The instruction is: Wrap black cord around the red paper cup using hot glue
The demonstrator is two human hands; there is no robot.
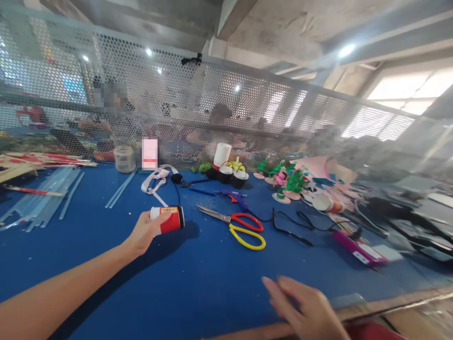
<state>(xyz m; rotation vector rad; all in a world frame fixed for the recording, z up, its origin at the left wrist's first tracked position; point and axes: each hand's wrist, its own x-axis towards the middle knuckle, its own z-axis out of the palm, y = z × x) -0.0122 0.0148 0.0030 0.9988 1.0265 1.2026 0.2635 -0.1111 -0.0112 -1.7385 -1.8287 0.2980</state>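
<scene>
My left hand reaches out over the blue table and grips a red and white paper cup lying on its side, its dark open mouth turned right. My right hand hovers low near the table's front edge, fingers stretched out and slightly blurred, holding nothing. Scissors with one red and one yellow handle lie between the two hands, just right of the cup.
A blue glue gun with a black cord, white ribbon, clear glue sticks, a jar, cups and paper flowers lie further back. A purple box sits at right. A perforated metal screen closes the far side; people sit behind it.
</scene>
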